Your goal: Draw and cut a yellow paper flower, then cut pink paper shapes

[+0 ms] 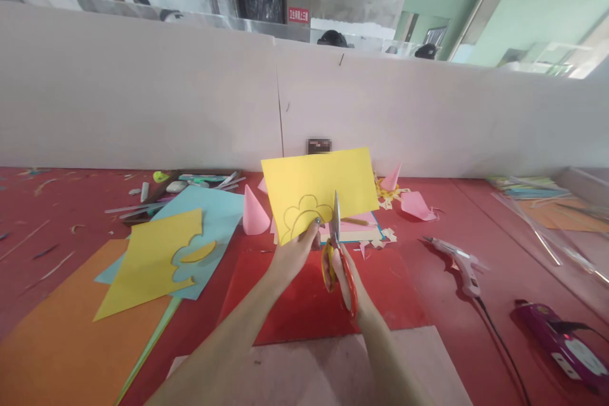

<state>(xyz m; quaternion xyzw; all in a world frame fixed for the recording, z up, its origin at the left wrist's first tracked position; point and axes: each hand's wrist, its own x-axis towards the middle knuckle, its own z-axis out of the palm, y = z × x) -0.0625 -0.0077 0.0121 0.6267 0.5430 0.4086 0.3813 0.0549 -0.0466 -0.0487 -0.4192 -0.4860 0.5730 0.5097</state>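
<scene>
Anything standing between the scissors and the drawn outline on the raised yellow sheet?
Nothing visible stands between the scissors and the right end of the drawn outline on the yellow sheet. The left hand is close, gripping the sheet's lower edge just left of the scissors.

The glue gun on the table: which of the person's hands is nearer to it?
Right. The right hand, gripping the scissors, is to the left of the glue gun; the left hand, holding a yellow sheet, is farther left.
</scene>
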